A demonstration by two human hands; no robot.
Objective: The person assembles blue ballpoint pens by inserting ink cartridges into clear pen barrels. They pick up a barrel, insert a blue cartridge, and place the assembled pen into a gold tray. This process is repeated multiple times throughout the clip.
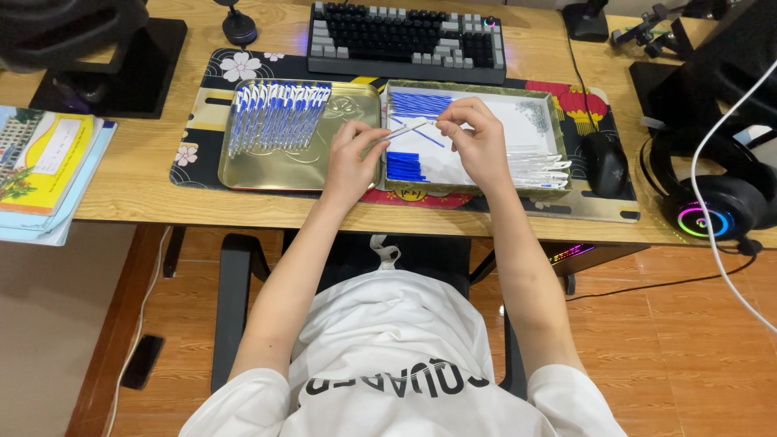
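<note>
Both hands pinch one clear pen tube point(407, 129): left hand point(354, 158) and right hand point(477, 142) hold it over the white tray point(530, 121), beside the gold tray point(275, 166) of finished pens point(275, 115).

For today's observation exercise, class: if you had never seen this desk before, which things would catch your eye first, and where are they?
Both hands meet mid-desk: the left hand and right hand hold a clear pen barrel between their fingers. To the left, a gold tray carries a neat row of blue-capped pens. To the right, a white-lined tray holds blue refills, and at the far right a headset glows.
</note>
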